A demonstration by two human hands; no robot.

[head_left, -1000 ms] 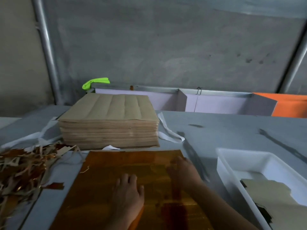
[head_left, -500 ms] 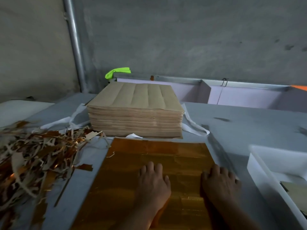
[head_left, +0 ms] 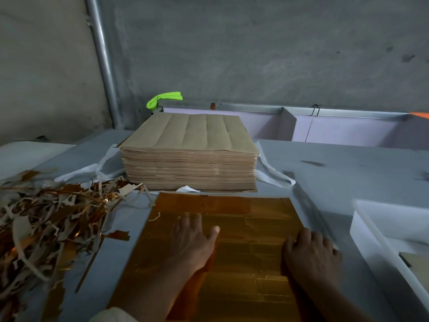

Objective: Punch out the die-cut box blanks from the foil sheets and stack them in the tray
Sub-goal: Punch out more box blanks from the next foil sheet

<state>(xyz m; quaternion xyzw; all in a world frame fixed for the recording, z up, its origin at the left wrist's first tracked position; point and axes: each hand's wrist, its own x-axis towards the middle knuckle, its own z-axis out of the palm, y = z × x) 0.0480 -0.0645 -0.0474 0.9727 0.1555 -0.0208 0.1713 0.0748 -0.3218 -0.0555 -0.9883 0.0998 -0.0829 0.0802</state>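
The left hand (head_left: 192, 239) is lying flat on the gold foil sheet (head_left: 253, 219), its fingers straight and close together and its thumb spreading out to the side. The palm is pressing the sheet down and gripping nothing. The right hand (head_left: 312, 255) is resting on the same sheet at its right-hand edge, fingers lightly bent and a little apart. Their tips are touching down about where the foil gives way to the grey table (head_left: 336, 168); whether they are hooking under the edge cannot be told. The sheet is lying flat under both palms and reaching beyond the fingertips towards a tall stack of brown sheets (head_left: 190, 159), which is sitting just past the sheet's far edge. Out to the side of the left hand's little finger, a heap of gold and brown trimmings (head_left: 48, 219) is sprawling over the table, near the sheet but apart from the hand. Beyond the right hand's little finger, a white tray (head_left: 364, 231) is standing just beside the sheet, and a pale blank (head_left: 417, 263) is lying inside it, partly cut off by the frame. White straps (head_left: 274, 177) are trailing beside the stack.
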